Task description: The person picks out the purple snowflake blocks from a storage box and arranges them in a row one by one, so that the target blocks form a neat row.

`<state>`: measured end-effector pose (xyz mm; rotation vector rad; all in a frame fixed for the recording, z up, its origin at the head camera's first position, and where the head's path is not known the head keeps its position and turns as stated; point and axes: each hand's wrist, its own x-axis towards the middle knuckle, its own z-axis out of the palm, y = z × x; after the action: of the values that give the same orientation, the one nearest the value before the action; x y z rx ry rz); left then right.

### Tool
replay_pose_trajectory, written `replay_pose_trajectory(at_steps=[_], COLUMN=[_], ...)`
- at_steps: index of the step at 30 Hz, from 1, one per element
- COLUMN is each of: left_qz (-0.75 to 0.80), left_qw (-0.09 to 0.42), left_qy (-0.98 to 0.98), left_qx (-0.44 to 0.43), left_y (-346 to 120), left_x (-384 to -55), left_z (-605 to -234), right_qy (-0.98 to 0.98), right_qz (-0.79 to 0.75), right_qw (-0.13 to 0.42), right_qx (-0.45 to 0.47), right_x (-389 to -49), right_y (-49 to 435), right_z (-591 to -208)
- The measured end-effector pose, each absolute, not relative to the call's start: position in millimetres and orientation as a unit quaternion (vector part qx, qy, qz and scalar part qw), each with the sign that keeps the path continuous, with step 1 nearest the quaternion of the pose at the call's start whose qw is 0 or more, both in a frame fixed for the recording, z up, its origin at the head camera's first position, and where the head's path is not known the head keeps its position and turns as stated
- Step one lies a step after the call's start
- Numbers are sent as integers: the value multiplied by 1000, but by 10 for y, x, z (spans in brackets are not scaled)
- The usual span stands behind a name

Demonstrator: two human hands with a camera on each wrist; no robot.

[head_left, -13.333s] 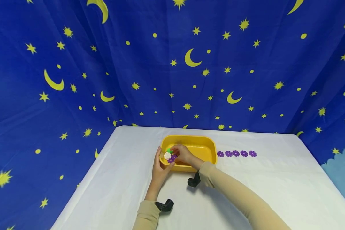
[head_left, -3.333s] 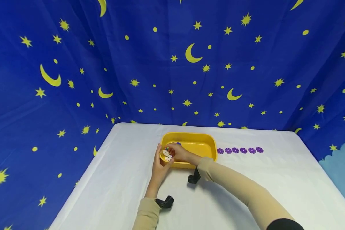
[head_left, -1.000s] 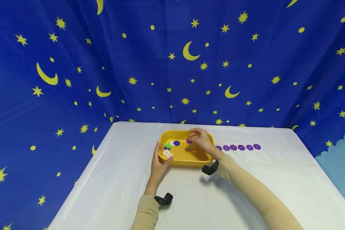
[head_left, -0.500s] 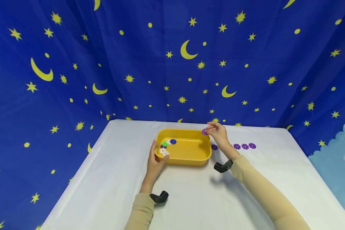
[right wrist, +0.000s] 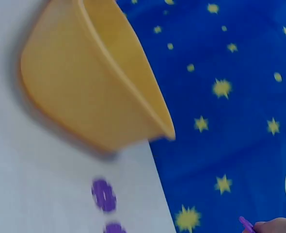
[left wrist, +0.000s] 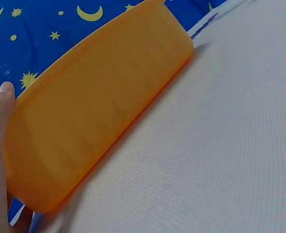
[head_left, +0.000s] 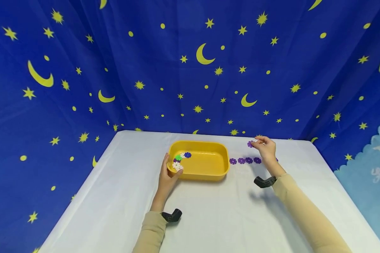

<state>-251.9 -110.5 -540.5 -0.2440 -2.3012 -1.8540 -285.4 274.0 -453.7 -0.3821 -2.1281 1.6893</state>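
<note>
In the head view my left hand (head_left: 168, 177) grips the left end of a yellow plastic tub (head_left: 206, 167), thumb at the near rim. The left wrist view shows that thumb (left wrist: 2, 104) against the tub's wall (left wrist: 99, 102). My right hand (head_left: 267, 151) pinches a purple flower-shaped disc (head_left: 250, 144), held above the table to the right of the tub. Beneath it runs a row of purple discs (head_left: 241, 161), partly hidden by the hand. At the tub's left end lie a blue disc (head_left: 187, 155), a green disc (head_left: 178, 157), white discs (head_left: 176, 165) and a purple disc (head_left: 175, 160).
A white cloth (head_left: 215, 214) covers the table. Blue star-patterned fabric (head_left: 164, 70) hangs behind and at the sides. Each wrist wears a black camera mount, the left mount (head_left: 172, 215) and the right mount (head_left: 264, 182).
My right hand has taken a purple disc from the tub and carried it right, over the row. The row is one disc longer than in the oldest frame. My left hand stays on the tub.
</note>
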Motion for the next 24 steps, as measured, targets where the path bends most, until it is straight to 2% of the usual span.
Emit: replay_pose_trajectory(at_steps=[8,15,24], left_qz=[-621,-620,-628], left_qw=[73,78,83], left_qy=[-776,-777,-769], left_qx=[-84,-69,-79], left_y=[-1107,-1122,-1132], left_x=[-2366,-2509,-2525], left_z=[-5119,-5370,-5418], right_qy=[-723,-752,-758], right_qz=[619,555,519], right_qw=[225,249,258], right_qx=[-206,-254,-299], right_x=[-2771,-2768,-2727], right_y=[3164,3495,3702], right_z=[-4613,-4772,-4958])
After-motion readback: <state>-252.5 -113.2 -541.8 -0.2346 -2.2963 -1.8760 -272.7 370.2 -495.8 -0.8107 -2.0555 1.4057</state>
